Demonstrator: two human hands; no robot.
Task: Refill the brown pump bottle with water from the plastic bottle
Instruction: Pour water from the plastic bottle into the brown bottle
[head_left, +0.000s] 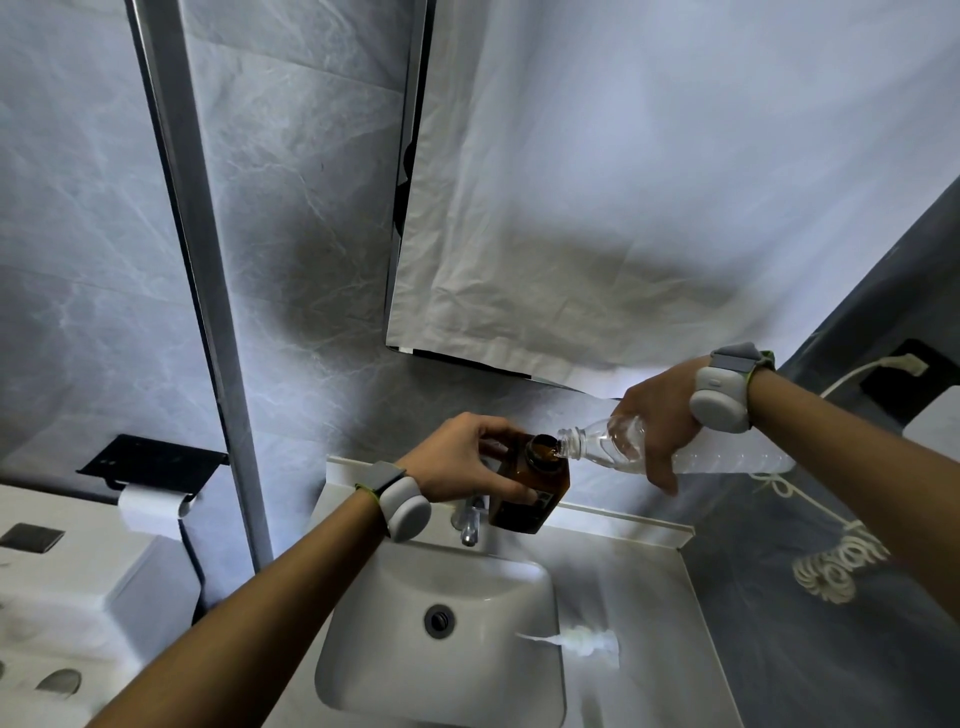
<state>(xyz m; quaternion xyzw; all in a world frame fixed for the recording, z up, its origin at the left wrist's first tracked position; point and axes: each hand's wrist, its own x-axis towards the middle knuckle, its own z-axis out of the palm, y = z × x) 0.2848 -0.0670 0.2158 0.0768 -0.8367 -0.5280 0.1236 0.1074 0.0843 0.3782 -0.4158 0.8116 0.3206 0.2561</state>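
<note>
A person's left hand (467, 457) grips the brown pump bottle (550, 478) at its shoulder, fingers and thumb curled round it. The right hand (660, 415) is wrapped round the clear plastic bottle (737, 461) toward its neck end, holding it tipped almost level. What matters lies between the two hands: the plastic bottle's long axis runs leftward from the right hand, and its uncapped mouth meets the rim of the brown bottle's open neck. The brown bottle is close to upright with a slight lean, just above the tap (470, 519); whether its base rests on the ledge cannot be told. It is dark amber and squarish, with a label low on one side and no pump fitted. The pour appears to be under way, though the fill level cannot be read. Below the right hand a white pump head (587, 640) lies on the counter beside the sink (363, 649). A toilet roll (150, 506) hangs left of the left arm, and a creased cloth (623, 208) hangs above both hands.
</note>
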